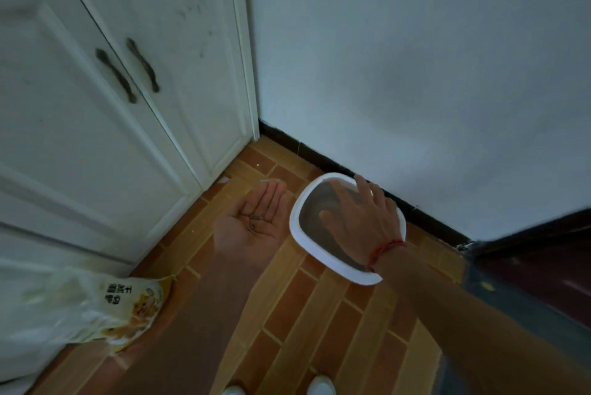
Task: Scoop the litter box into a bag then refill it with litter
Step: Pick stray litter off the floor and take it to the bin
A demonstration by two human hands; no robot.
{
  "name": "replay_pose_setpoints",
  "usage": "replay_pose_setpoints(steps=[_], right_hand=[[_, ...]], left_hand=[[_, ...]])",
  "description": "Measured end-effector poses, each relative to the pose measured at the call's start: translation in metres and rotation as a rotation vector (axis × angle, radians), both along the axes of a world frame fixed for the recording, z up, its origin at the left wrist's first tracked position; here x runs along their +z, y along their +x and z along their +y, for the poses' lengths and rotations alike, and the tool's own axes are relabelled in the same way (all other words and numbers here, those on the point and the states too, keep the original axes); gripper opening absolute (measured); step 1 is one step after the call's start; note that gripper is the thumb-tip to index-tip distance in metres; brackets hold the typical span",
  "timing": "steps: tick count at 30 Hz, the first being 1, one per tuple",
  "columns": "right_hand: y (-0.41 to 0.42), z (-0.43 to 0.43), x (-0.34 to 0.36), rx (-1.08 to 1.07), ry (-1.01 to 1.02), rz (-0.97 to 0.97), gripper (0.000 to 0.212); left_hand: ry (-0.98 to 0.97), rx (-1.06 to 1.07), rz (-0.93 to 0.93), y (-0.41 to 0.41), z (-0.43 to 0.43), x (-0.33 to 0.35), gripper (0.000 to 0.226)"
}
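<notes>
A white-rimmed litter box with grey litter inside sits on the floor against the wall's dark baseboard. My right hand hovers over it, palm down, fingers spread and straight. Just left of the box, my left hand is held palm up and flat, with several small dark litter grains lying in the palm. A yellow and white litter bag lies on the floor at the lower left, partly under a pale plastic bag.
White cabinet doors with two dark handles fill the left. A pale wall stands behind the box. The floor is orange-brown brick-pattern tile with a few white scraps. A dark door or panel is at the right. My white shoes show at the bottom.
</notes>
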State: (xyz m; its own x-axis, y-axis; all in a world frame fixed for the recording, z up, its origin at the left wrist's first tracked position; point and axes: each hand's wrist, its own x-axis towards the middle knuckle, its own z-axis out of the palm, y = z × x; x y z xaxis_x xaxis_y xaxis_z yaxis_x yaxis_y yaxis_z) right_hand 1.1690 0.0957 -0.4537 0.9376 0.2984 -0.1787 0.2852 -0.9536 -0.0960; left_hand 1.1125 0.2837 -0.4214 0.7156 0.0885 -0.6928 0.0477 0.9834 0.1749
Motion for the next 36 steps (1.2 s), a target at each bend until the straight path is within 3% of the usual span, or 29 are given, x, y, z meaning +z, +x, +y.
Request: replay_pose_setpoints(steps=[8, 14, 18, 22, 36], right_hand=[[-0.008, -0.025, 0.179, -0.07, 0.004, -0.045, 0.075], [-0.021, -0.039, 0.267, -0.112, 0.026, -0.105, 0.081], [-0.029, -0.05, 0.3, -0.117, 0.02, -0.131, 0.076], [-0.037, -0.06, 0.321, -0.118, 0.022, -0.19, 0.085], [-0.054, -0.125, 0.337, -0.217, -0.012, -0.215, 0.089]], left_hand=[[-0.018, 0.012, -0.086, -0.001, -0.015, 0.175, 0.041], [0.007, -0.007, -0.148, -0.012, -0.024, 0.257, 0.04], [-0.008, 0.009, -0.161, -0.021, -0.032, 0.287, 0.042], [0.015, -0.007, -0.185, -0.028, -0.043, 0.307, 0.042], [0.018, -0.133, -0.253, -0.021, -0.111, 0.321, 0.042]])
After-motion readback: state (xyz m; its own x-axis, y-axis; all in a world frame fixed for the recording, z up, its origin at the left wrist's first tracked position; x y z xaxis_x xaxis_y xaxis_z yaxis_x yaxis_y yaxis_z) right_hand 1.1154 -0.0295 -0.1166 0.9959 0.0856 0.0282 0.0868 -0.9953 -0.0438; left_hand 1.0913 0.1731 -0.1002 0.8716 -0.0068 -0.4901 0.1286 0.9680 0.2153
